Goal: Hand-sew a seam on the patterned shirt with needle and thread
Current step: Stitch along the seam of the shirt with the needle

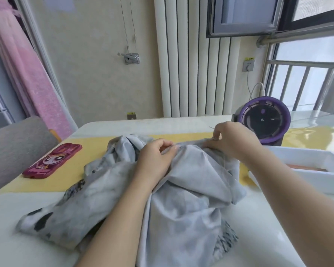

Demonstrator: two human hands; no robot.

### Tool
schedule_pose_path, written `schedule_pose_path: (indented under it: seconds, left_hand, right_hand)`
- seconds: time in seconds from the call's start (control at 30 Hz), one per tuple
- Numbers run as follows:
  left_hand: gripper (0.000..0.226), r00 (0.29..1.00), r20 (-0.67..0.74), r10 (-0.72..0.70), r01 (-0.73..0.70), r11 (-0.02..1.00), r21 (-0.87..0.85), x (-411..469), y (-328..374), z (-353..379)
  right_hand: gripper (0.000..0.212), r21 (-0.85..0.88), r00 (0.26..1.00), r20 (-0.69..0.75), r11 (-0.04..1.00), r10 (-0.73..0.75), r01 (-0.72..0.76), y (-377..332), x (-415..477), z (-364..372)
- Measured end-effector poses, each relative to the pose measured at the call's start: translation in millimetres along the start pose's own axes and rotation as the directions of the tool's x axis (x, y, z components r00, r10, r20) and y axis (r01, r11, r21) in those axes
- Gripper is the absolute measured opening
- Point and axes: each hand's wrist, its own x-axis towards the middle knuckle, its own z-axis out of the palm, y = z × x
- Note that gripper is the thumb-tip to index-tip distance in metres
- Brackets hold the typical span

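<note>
The patterned shirt [181, 199], pale grey with dark blotches, lies bunched on the table, mostly inside out. My left hand [155, 157] pinches a raised fold of the cloth near the seam edge. To its right, my right hand [233, 140] pinches something small at the same raised edge with thumb and forefinger. A thin needle [212, 128] seems to stick out up and left from those fingertips, too fine to be sure. I cannot make out the thread.
A pink cartoon phone case [52, 160] lies on the yellow table runner [89, 151] at the left. A purple round fan [266, 120] stands behind my right hand. A white tray [305, 160] sits at the right. A grey chair back [14, 147] is at the left edge.
</note>
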Motion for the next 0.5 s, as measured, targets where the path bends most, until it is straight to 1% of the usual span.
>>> schedule_pose_path:
  seconds: [0.07,0.13,0.17,0.23,0.3,0.33,0.4,0.43,0.5]
  left_hand:
    - [0.007,1.0,0.001,0.009,-0.009,0.999,-0.031,-1,-1,-2]
    - [0.01,1.0,0.014,0.022,-0.021,0.997,-0.076,-3,2,-5]
    - [0.01,0.999,0.018,0.028,-0.025,0.994,-0.104,-3,5,-7]
    - [0.011,0.999,0.01,0.05,-0.047,0.987,-0.156,-6,13,-10]
    - [0.012,0.996,-0.009,0.092,-0.092,0.978,-0.185,-9,22,-14]
    - [0.012,0.993,-0.017,0.117,-0.118,0.975,-0.187,-11,26,-16]
    - [0.013,0.987,-0.028,0.156,-0.158,0.965,-0.207,-17,34,-20]
    - [0.013,0.986,-0.023,0.162,-0.163,0.961,-0.221,-20,37,-22]
    - [0.011,0.987,0.02,0.157,-0.149,0.967,-0.206,-25,39,-25]
  right_hand:
    - [0.028,0.134,0.998,-0.069,0.991,-0.015,0.024,-7,1,-7]
    - [0.02,0.299,0.983,-0.158,0.945,-0.089,0.133,-18,0,-18]
    - [0.017,0.336,0.978,-0.154,0.923,-0.141,0.186,-25,-1,-23]
    - [0.02,0.349,0.965,-0.068,0.9,-0.254,0.261,-37,-6,-30]
    - [0.025,0.364,0.947,0.017,0.884,-0.32,0.292,-42,-10,-33]
    - [0.024,0.37,0.939,0.046,0.879,-0.341,0.301,-43,-13,-35]
    - [0.011,0.367,0.928,0.069,0.874,-0.366,0.318,-41,-17,-43]
    - [0.01,0.364,0.925,0.072,0.873,-0.373,0.323,-39,-19,-47]
    - [0.017,0.337,0.923,0.109,0.887,-0.37,0.316,-35,-22,-53]
